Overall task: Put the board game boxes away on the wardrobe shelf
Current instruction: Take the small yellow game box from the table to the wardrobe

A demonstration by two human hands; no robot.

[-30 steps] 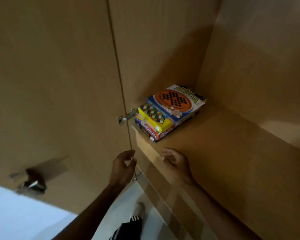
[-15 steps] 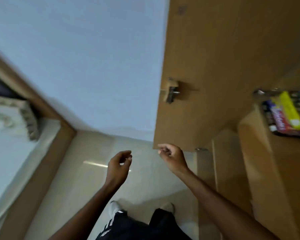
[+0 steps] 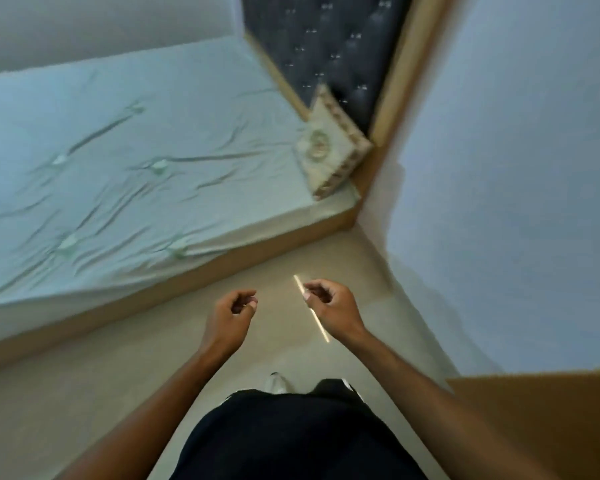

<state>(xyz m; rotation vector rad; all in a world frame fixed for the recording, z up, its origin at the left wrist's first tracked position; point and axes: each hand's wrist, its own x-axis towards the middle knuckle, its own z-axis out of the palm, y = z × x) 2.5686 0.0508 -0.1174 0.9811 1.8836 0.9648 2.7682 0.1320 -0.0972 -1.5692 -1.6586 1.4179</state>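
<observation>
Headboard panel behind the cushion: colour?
Dark, tufted headboard panel in a tan wooden frame; head view.

The view swings away from the wardrobe shelf — the stacked board game boxes and the hinged door drop out of frame. A bed, a patterned cushion and a tufted headboard come into view. Both hands — left hand, right hand — now hang over the floor, fingers loosely curled, empty.

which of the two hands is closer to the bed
The left hand. It hangs over the floor on the side where the bed stands, while the right hand is on the wall side. Both are empty and loosely curled.
</observation>
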